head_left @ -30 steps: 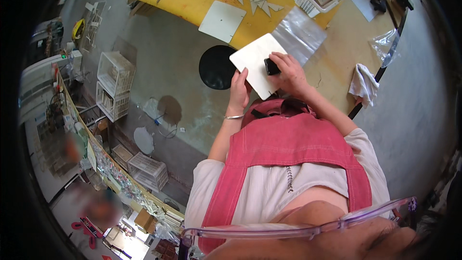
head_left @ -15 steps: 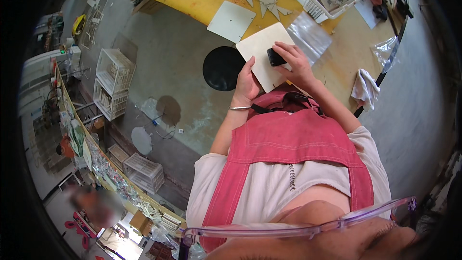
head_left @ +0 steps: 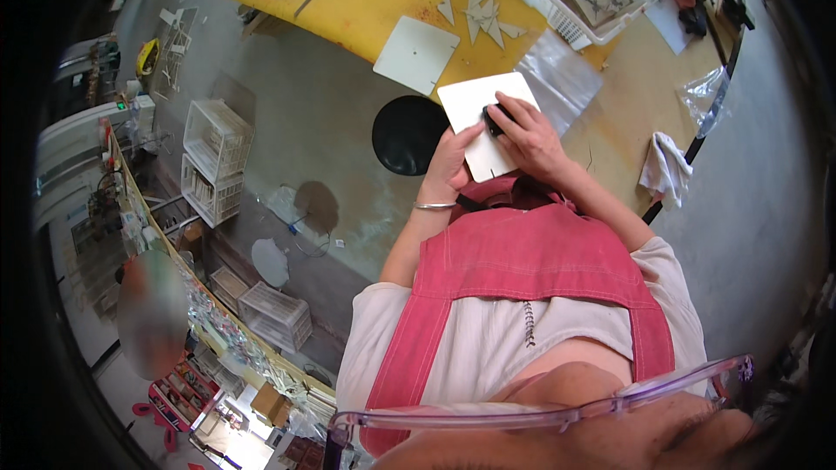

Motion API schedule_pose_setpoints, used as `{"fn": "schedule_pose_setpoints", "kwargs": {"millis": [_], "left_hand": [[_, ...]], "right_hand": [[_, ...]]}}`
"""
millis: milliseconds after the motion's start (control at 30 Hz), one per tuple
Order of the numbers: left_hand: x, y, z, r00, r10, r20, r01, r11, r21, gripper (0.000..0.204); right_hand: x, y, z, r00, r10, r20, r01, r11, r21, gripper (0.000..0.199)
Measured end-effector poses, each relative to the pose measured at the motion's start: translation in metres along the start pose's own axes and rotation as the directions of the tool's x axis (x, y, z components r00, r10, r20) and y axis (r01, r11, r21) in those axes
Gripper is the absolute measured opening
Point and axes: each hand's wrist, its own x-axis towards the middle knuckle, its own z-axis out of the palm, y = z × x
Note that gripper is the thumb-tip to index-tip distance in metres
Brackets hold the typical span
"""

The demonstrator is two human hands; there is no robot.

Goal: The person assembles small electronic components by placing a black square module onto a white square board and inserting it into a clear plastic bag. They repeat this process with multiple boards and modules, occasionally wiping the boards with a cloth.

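I saw the white board (head_left: 477,113) lying between both hands at the table edge (head_left: 610,148): the left hand (head_left: 450,165) gripped its near side, the right hand (head_left: 531,135) pressed a small black block (head_left: 493,116) onto it.

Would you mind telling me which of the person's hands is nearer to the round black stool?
Left. The left hand grips the white board's edge right beside the black stool; the right hand lies across the board, farther away.
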Motion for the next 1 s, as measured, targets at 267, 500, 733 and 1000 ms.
{"fn": "schedule_pose_setpoints", "kwargs": {"millis": [267,500,733,1000], "left_hand": [[0.035,-0.005,-0.03,0.989,-0.06,-0.138,0.083,0.982,0.17,0.047],[0.057,-0.001,-0.079,0.987,0.069,-0.143,-0.06,0.996,0.068,0.055],[0.06,0.008,-0.093,0.983,0.027,-0.183,-0.032,0.999,-0.025,0.059],[0.058,-0.006,-0.11,0.973,0.046,-0.227,-0.082,0.985,-0.151,0.053]], "right_hand": [[-0.014,0.023,0.027,0.923,0.156,0.351,-0.13,0.987,-0.097,0.061],[0.057,0.11,0.049,0.97,0.24,-0.045,-0.218,0.934,0.282,0.039],[0.149,0.235,0.107,0.981,0.189,0.048,-0.179,0.97,-0.166,0.047],[0.172,0.269,0.123,0.967,0.148,0.208,-0.082,0.952,-0.295,0.034]]}}
